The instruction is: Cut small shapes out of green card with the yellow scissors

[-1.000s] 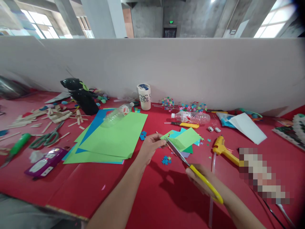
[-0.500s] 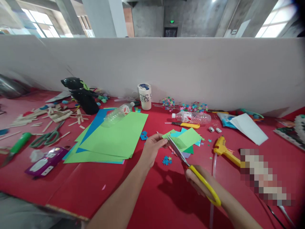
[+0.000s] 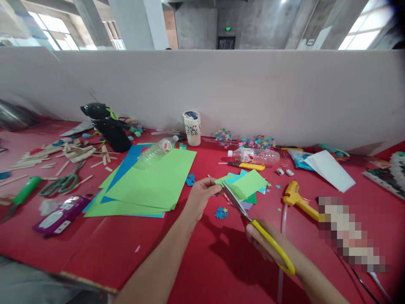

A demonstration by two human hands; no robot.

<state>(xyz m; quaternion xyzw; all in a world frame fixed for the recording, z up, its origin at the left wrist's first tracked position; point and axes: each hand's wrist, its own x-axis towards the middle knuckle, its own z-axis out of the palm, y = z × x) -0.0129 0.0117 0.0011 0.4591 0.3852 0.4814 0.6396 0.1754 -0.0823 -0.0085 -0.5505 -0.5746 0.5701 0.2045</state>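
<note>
Between the thumb and fingers of my left hand (image 3: 202,193) is a small piece of green paper (image 3: 220,181), held above the red table. My right hand (image 3: 263,241) grips a pair of scissors (image 3: 272,245) with yellow handles. Their blades point up and left and meet the paper close to my left fingertips. Beneath and beyond the blades lie green paper pieces (image 3: 252,184) with blue and purple ones. Small blue paper stars (image 3: 221,213) rest on the table below my left fingertips, and blue cut shapes (image 3: 190,180) lie behind that hand.
Large green sheets (image 3: 148,181) lie to the left with a plastic bottle (image 3: 156,152) on top. A yellow utility knife (image 3: 251,166) and another bottle (image 3: 256,156) lie beyond my hands. On the right is a yellow glue gun (image 3: 300,200). A white cup (image 3: 192,130) stands near the partition.
The scissor blades appear slightly more closed at the paper, and their handle has shifted a touch. Both hands stay almost in place.
</note>
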